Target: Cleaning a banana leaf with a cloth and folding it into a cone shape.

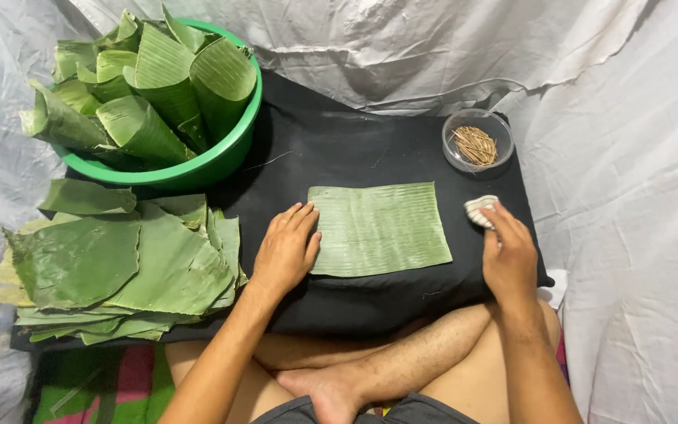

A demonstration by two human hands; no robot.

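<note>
Banana leaf piece (382,228): rectangular, green, ribbed, lying flat on black cloth (339,149), approx centre, long side horiz. Left edge under fingertips of left hand (286,250). Small white ribbed cloth wad (480,210): just right of leaf, held by right hand (509,255) fingertips.

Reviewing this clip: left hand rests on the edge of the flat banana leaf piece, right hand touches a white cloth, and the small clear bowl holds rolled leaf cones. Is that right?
Not quite. In the head view the small clear bowl holds thin brown sticks; the rolled leaf cones sit in the green basin. The left hand on the flat banana leaf piece and right hand at the white cloth are correct.
</note>
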